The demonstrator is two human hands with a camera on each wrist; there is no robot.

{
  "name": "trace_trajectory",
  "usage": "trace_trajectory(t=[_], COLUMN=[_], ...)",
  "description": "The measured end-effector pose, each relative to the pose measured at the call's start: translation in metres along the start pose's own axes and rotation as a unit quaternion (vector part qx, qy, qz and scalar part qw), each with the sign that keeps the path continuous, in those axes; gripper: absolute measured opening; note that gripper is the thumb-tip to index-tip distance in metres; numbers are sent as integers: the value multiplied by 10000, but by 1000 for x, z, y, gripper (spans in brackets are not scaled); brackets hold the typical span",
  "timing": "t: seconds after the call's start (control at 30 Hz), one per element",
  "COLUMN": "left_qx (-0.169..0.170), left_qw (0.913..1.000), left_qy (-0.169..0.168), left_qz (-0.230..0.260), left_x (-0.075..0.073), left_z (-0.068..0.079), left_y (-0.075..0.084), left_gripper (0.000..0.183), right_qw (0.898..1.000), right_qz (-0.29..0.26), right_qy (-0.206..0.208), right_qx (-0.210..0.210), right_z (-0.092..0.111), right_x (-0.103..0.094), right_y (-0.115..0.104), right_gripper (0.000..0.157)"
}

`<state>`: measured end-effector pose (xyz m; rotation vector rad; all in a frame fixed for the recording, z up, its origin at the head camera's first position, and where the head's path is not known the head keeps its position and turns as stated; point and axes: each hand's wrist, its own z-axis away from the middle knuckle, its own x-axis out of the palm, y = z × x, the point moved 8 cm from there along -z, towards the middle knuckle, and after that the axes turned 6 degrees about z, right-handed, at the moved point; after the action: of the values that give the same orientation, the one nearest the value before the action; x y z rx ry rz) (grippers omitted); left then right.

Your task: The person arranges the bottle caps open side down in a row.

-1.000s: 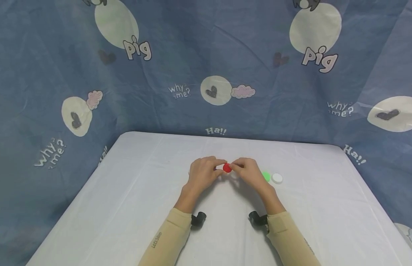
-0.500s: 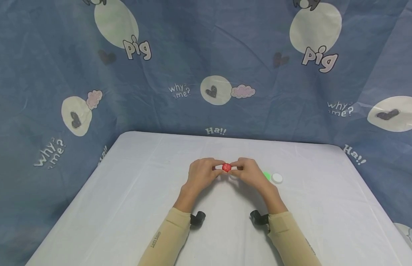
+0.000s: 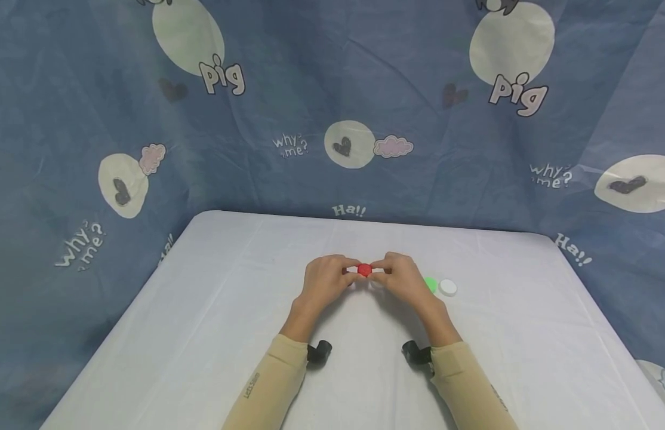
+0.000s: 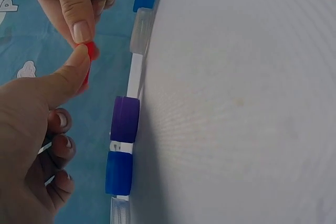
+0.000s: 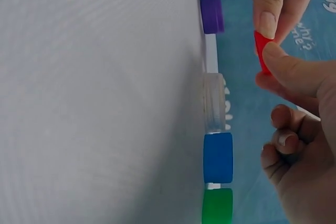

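A small red bottle cap [image 3: 365,270] is held up above the white table, its round face toward the head camera. My left hand [image 3: 324,279] pinches its left edge between thumb and forefinger. From the other side my right hand [image 3: 403,278] pinches the right edge in the same way. Both wrist views show the cap edge-on as a thin red strip, with the left thumb [image 4: 71,72] and right thumb [image 5: 294,66] pressed near it. The remaining fingers of each hand are curled loosely below. Fingertips hide part of the rim.
Behind the hands, several caps lie on the white tablecloth [image 3: 203,334]: purple [image 4: 125,119], blue [image 5: 218,157], clear [image 5: 214,102], green [image 3: 430,284] and white [image 3: 448,288]. A blue patterned curtain [image 3: 257,119] hangs past the table's far edge.
My right fingers have shifted from over the red cap's upper right to its right edge. The cap's face showed pale marks half a second ago and looks plain red now.
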<state>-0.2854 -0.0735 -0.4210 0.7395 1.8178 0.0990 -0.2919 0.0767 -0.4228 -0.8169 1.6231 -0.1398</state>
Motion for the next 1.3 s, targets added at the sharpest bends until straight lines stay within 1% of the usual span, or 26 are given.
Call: trace_trajectory(t=[0.23,0.43,0.57,0.73,1.0,1.3], left_qx=[-25,-206,-308,-308,-318,-386], left_qw=[9998,9993,9985,9977,9953,9953], left_qy=[-102,-293,-422,-516,-684,-699], left_qz=[-153,-141,-169,-299,-608,-547], left_x=[4,9,12,15,19,19], left_z=[0,-1,0,1,2,3], left_y=[0,-2,-3,-2,0,1], left_gripper=[34,32,30,29,28,27], right_qw=[9996,9974,9957,9942,9910,9895], right_qz=[262,679,868,989,1223,1318], right_qy=[-126,-249,-322,-407,-535,-585], right_qx=[66,68,-17,-66,-18,71], right_z=[0,-1,-2,-3,-4,-4], right_x=[2,6,11,16,20,24], right_y=[-3,-4,-6,-7,-8,-7], right_gripper=[20,18,17,15,13,11])
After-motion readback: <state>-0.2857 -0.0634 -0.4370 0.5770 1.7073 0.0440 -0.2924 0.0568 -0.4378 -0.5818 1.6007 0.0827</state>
